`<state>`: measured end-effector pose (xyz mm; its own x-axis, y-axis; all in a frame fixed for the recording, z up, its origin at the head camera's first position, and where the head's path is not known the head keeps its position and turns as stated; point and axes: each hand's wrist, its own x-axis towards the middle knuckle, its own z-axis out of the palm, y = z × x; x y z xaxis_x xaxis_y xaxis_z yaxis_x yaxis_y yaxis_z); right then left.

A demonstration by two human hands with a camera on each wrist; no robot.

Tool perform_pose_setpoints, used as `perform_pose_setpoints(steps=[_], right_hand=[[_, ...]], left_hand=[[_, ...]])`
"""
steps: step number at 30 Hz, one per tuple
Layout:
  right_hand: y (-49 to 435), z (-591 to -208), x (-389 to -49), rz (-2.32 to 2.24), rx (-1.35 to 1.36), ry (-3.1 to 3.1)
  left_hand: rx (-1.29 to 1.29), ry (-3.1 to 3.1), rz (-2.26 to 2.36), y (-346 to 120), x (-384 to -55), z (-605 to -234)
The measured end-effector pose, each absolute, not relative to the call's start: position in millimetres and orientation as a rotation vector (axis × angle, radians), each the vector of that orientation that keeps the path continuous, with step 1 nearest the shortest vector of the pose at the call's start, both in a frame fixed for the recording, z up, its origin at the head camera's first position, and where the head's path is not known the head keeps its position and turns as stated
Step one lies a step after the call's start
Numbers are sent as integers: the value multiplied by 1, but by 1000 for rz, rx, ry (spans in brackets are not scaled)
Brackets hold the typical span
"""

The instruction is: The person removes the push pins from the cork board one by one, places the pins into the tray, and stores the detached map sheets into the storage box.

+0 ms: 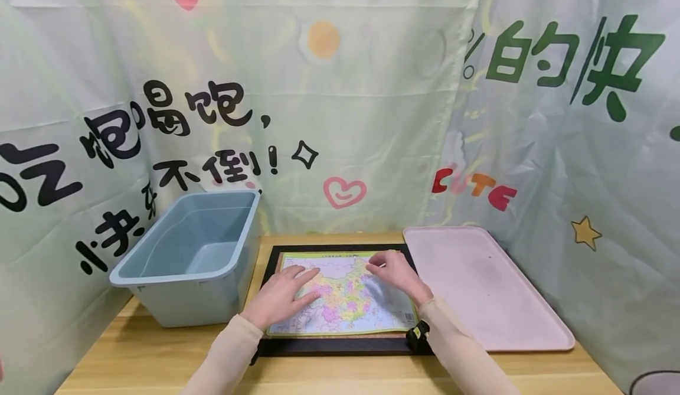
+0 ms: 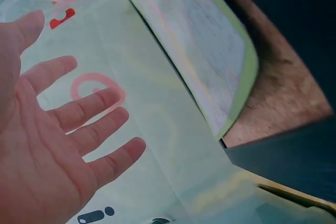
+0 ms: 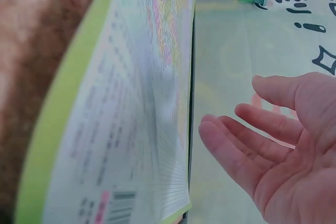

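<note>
Curling paper map [image 1: 345, 307] on rough, black-framed board [image 1: 329, 346]

A smooth blue tub [image 1: 191, 303] sits at the wooden counter's [image 1: 303, 377] back-left corner. The left hand [image 1: 281, 296] spreads empty fingers over the map, midway between side edges; the empty right hand [image 1: 397, 273] bends loosely. A round-cornered pink tray [image 1: 494, 300] lines the right edge.

Pretty basic light wood tabletop [image 1: 159, 359] here. There's a black-framed board [image 1: 329, 346] lying flat on it, right below the left hand [image 1: 284, 296] and right hand [image 1: 395, 271]. Left of the left hand sits a blue bin [image 1: 183, 303], open side up. Right of the right hand, a pale pink tray [image 1: 494, 300] lies just beside the board.
</note>
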<state>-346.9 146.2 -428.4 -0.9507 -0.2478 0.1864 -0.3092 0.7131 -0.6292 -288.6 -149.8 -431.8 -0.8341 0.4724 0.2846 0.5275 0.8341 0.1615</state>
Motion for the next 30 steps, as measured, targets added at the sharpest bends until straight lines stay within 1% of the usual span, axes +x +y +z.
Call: perform_pose_setpoints(steps=[12,20,30], right_hand=[[144,-433,-358,1152,457,-2832],[140,-439,-365,1052,432,-2833],[132,-437,-379,1166,394,-2877]], left_hand=[[-806,-2861,-329,-154,-282,-437],[-773,-3070,-309,-157,-273,-446],[-801,-3107,-289,-162,-267,-451]])
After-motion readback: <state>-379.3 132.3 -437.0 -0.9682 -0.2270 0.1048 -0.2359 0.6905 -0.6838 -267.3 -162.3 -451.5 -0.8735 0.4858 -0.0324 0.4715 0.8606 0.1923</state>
